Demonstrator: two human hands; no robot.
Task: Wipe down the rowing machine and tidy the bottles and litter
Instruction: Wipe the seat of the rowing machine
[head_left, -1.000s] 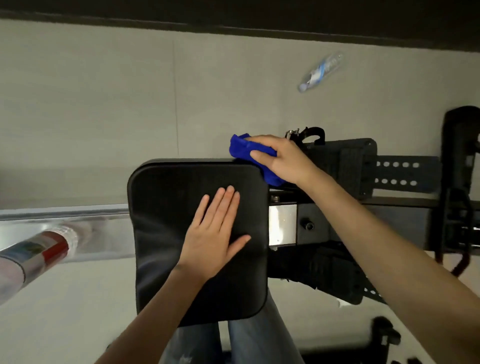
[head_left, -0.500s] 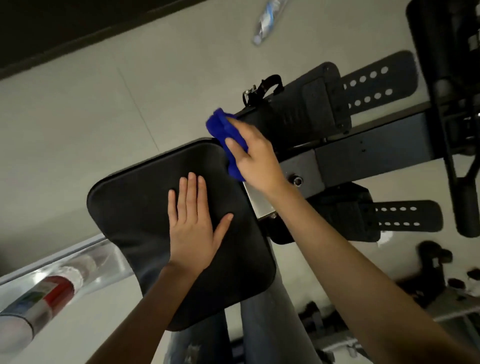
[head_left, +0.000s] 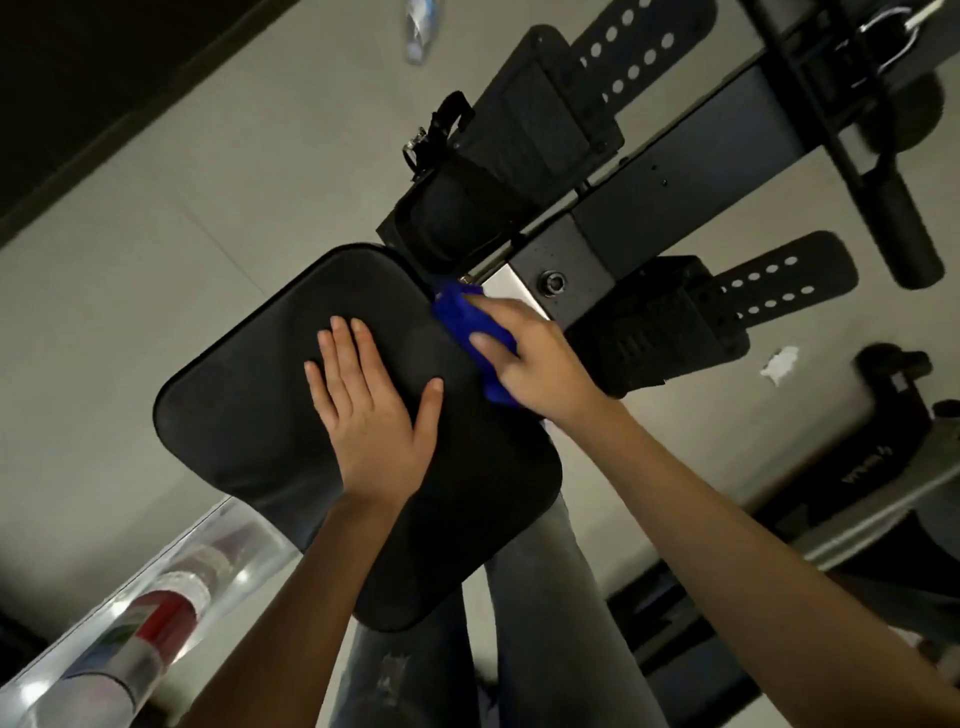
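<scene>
My left hand lies flat, with straight fingers, on the black seat of the rowing machine. My right hand grips a blue cloth that is pressed on the edge of the seat at 2 o'clock. On the floor a clear bottle lies at 12 o'clock, well apart from the seat, and a white scrap lies at 3 o'clock beyond the footrest. At 7 o'clock a bottle with red and green label lies against something shiny, and what is inside either bottle I cannot tell.
</scene>
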